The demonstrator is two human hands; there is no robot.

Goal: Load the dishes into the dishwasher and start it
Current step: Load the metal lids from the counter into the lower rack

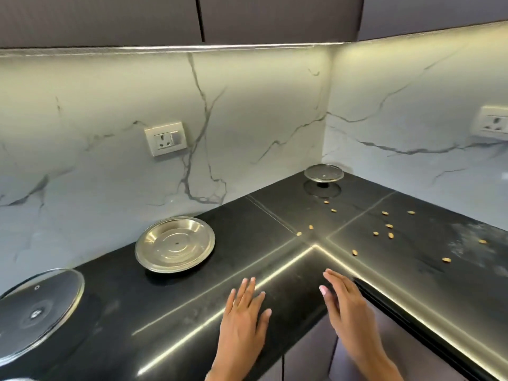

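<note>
A steel plate (175, 244) lies upturned on the black L-shaped counter (115, 303), left of centre. A glass lid (38, 312) with a metal rim rests at the counter's left edge. A small glass lid (324, 173) sits upside down on its knob in the far corner. My left hand (243, 314) hovers flat over the counter's front edge, fingers apart, holding nothing. My right hand (347, 303) is beside it, edge-on, fingers straight, also holding nothing. Both hands are apart from all the dishes. No dishwasher is in view.
Several peanuts (389, 226) are scattered on the right wing of the counter. A marble backsplash carries a socket (165, 138) on the left wall and another socket (492, 122) on the right. Grey cabinet fronts (308, 361) are below the counter, and dark cupboards hang above.
</note>
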